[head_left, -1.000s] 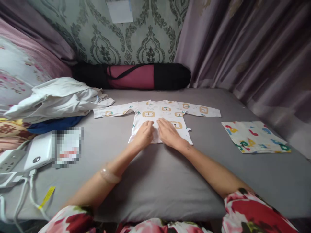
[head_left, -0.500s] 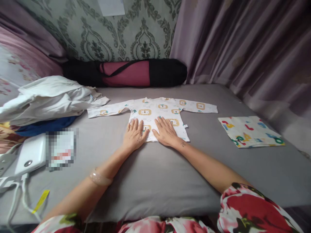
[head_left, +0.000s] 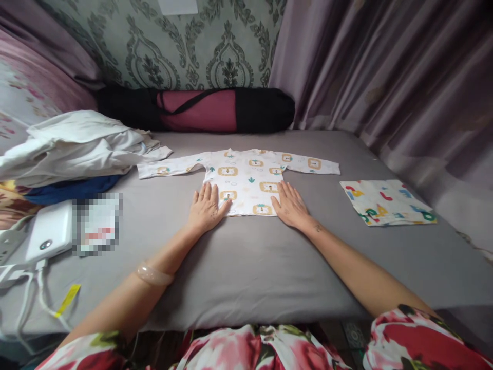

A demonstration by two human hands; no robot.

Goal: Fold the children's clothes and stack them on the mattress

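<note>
Left hand (head_left: 208,209), right hand (head_left: 291,206) flat at shirt (head_left: 248,180) sides, thumbs apart from fingers, nothing clamped: smooth evenly, hem (head_left: 250,214) parallel to bed's front edge (head_left: 231,313).

The garment (head_left: 231,349) is white with large red and pink flowers and dark green leaves; its loose sleeves (head_left: 419,339) match, leaving the forearms bare. A smooth, pale, glossy bangle (head_left: 154,274) circles the left forearm. Small dark markings dot the left hand (head_left: 208,208) and right wrist (head_left: 317,227).
</note>
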